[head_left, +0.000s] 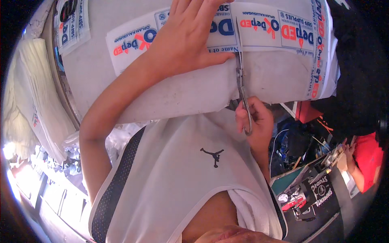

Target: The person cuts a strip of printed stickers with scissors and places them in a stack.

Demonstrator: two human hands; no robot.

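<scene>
My left hand (184, 36) lies flat, fingers spread, on a white printed strip (259, 30) with blue and red lettering. Its thumb points right, toward the scissors' blades. In my right hand (261, 119) are metal scissors (242, 83), gripped by the handle loops near the table's front edge. Their blades point away from me and cross the strip between two printed panels. Whether a blade passes under the strip, I cannot tell. The strip rests on a pale grey table (174, 99).
Another printed piece (73, 28) lies at the table's far left, and a printed band (318, 77) runs along the right edge. Long whitish strips (44, 93) hang at left. Dark cloth (358, 69) is piled at right. Behind, a person in red (368, 162) stands near a cluttered bench.
</scene>
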